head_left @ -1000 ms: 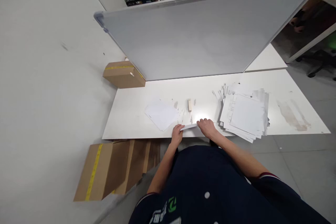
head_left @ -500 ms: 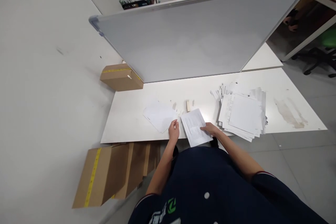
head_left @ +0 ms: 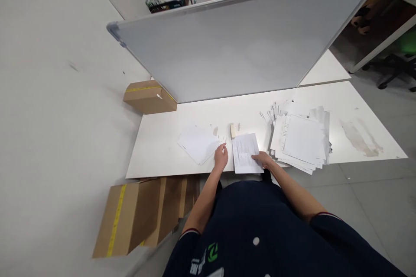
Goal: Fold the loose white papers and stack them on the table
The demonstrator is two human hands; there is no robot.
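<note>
Low at centre, printed paper (head_left: 243, 151), long axis up-frame, is pinched near its right edge by the right hand (head_left: 264, 160); leftward, the left hand (head_left: 221, 158) is held half-open.

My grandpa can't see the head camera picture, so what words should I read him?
A person's right hand holds printed paper over the near edge of a white table, with the left hand close beside it. A messy paper pile lies to the right, loose sheets to the left, and a big whiteboard stands behind.
</note>
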